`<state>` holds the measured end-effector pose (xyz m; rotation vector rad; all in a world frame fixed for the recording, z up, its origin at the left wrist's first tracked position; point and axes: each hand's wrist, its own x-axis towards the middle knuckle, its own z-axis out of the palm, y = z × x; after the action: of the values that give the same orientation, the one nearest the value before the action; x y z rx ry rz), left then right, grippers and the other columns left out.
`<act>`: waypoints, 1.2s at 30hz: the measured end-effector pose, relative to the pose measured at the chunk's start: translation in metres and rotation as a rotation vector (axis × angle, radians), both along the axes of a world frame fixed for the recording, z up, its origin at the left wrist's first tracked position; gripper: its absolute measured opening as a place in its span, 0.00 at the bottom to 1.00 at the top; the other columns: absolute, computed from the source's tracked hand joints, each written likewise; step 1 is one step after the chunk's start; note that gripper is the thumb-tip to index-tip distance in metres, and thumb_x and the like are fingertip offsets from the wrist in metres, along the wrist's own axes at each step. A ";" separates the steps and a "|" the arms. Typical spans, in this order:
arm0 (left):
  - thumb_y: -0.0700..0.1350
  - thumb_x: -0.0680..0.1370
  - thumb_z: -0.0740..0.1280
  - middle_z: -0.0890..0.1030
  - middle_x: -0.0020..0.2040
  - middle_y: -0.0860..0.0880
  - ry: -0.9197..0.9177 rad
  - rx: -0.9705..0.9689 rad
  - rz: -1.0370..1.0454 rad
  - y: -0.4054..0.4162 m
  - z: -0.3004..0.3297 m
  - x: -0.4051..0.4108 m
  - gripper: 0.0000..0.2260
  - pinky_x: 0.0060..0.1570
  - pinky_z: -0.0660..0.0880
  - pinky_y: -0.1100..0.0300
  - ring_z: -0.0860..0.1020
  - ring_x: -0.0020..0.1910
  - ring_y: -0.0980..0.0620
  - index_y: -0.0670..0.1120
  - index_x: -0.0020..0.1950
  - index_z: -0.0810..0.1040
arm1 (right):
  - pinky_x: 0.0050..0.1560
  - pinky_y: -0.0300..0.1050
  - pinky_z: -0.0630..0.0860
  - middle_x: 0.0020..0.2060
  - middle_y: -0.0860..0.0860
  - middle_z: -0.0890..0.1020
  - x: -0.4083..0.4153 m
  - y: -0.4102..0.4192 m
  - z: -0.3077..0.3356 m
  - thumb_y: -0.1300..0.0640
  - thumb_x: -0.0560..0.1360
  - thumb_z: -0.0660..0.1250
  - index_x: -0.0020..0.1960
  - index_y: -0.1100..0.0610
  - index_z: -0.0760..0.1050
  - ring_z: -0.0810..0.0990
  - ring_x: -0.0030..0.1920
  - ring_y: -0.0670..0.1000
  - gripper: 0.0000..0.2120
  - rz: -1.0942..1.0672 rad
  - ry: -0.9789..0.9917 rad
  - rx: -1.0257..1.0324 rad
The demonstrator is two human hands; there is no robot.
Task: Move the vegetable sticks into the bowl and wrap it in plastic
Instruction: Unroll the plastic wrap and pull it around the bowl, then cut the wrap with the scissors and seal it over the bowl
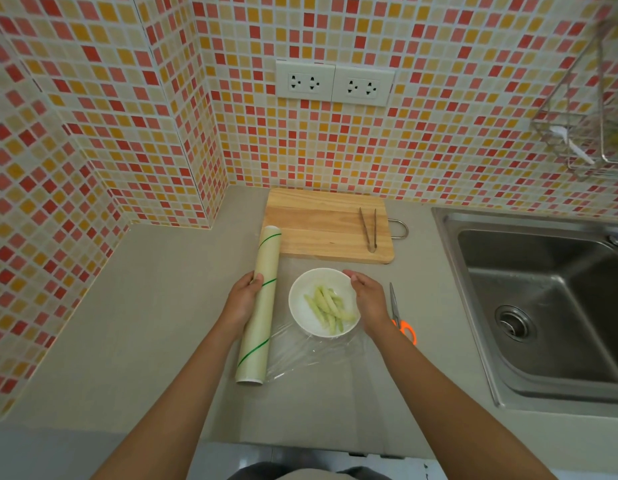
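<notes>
A white bowl [302,318] stands on the grey counter, and several pale green vegetable sticks [327,308] lie inside it. A roll of plastic wrap [260,303] with green stripes lies just left of the bowl. My left hand [243,299] grips the roll at its middle. A clear sheet of wrap [318,355] runs from the roll under and around the bowl toward me. My right hand [368,297] rests against the bowl's right rim, fingers curled over the film there.
A wooden cutting board [321,226] with metal tongs [368,229] lies behind the bowl. Orange-handled scissors [399,315] lie right of my right hand. A steel sink [543,306] is at the right. Tiled walls with sockets [335,83] close the back and left.
</notes>
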<state>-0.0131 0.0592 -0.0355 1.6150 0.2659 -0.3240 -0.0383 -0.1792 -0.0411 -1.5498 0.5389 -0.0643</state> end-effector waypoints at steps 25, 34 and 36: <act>0.48 0.81 0.60 0.79 0.42 0.42 0.028 -0.028 0.010 -0.007 0.002 -0.002 0.10 0.44 0.75 0.51 0.78 0.38 0.45 0.45 0.52 0.78 | 0.53 0.48 0.80 0.53 0.57 0.83 -0.050 -0.061 0.031 0.59 0.71 0.67 0.51 0.59 0.77 0.84 0.52 0.57 0.09 0.360 0.825 -1.036; 0.49 0.81 0.60 0.79 0.49 0.39 0.037 0.004 0.003 -0.006 0.005 -0.001 0.15 0.52 0.75 0.42 0.78 0.46 0.42 0.42 0.61 0.76 | 0.30 0.39 0.72 0.23 0.53 0.79 -0.058 -0.058 0.025 0.51 0.74 0.65 0.33 0.59 0.70 0.80 0.28 0.50 0.15 0.158 0.701 -0.888; 0.49 0.81 0.60 0.79 0.50 0.41 0.035 0.018 0.010 -0.006 0.007 -0.002 0.15 0.52 0.75 0.44 0.78 0.47 0.43 0.41 0.62 0.76 | 0.31 0.39 0.72 0.17 0.52 0.75 -0.058 -0.060 0.023 0.51 0.75 0.64 0.31 0.59 0.69 0.76 0.25 0.49 0.17 0.166 0.738 -0.818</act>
<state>-0.0152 0.0533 -0.0289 1.6269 0.3039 -0.3436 -0.0966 -0.2392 -0.0176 -2.4226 1.0378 0.4900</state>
